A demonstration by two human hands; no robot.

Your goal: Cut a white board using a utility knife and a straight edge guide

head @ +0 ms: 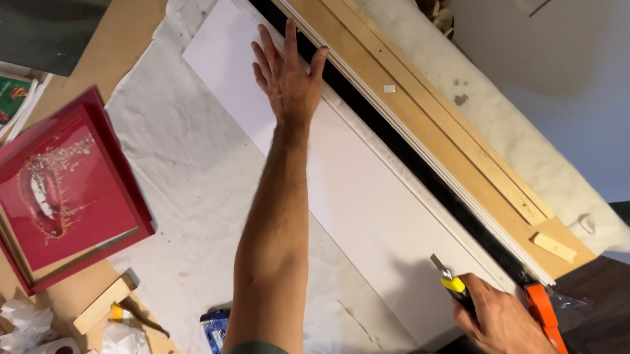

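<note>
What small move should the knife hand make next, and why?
Probably lower the knife blade onto the white board beside the black straightedge. The right hand holds it just above the near end, while the left hand presses flat farther along.

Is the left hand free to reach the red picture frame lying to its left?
Probably yes. The left hand lies flat and empty on the white board, and only bare white cloth lies between it and the red picture frame. It would have to let go of the board.
</note>
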